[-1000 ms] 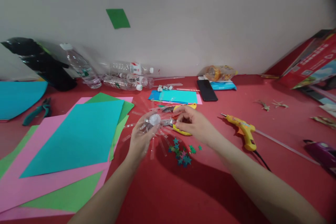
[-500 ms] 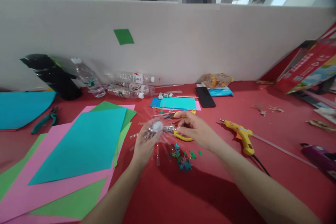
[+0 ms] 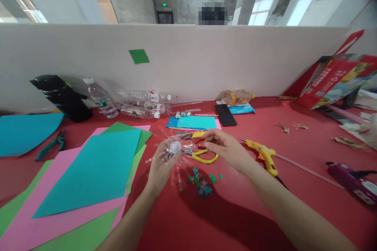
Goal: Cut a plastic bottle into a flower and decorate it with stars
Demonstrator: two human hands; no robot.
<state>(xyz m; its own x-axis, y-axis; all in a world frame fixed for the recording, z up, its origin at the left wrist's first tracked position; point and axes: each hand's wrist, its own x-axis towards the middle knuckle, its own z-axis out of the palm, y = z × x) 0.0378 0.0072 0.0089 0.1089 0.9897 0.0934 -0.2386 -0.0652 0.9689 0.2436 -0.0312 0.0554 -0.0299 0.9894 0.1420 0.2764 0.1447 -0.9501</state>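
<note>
My left hand [image 3: 160, 166] is closed round a cut clear plastic bottle top [image 3: 176, 148] with a white cap, its body slit into thin strips that fan outward. My right hand [image 3: 225, 149] pinches one of those strips at the piece's right side. Both hands hover over the red table [image 3: 235, 211]. Yellow-handled scissors [image 3: 204, 157] lie just beneath and between the hands. A small heap of teal, pink and green paper stars [image 3: 202, 180] lies on the table below the hands.
Teal, pink and green paper sheets [image 3: 88, 172] cover the left. Pliers [image 3: 50, 146], a black object [image 3: 63, 98] and plastic bottles [image 3: 138, 104] sit at the back left by the white partition. A phone [image 3: 225, 114], yellow glue gun [image 3: 262, 155], purple glue gun [image 3: 352, 180] and red box [image 3: 335, 80] lie right.
The view has tilted upward, showing the room above the partition. My hands stay on the bottle piece, with the right fingers shifted slightly along its strips.
</note>
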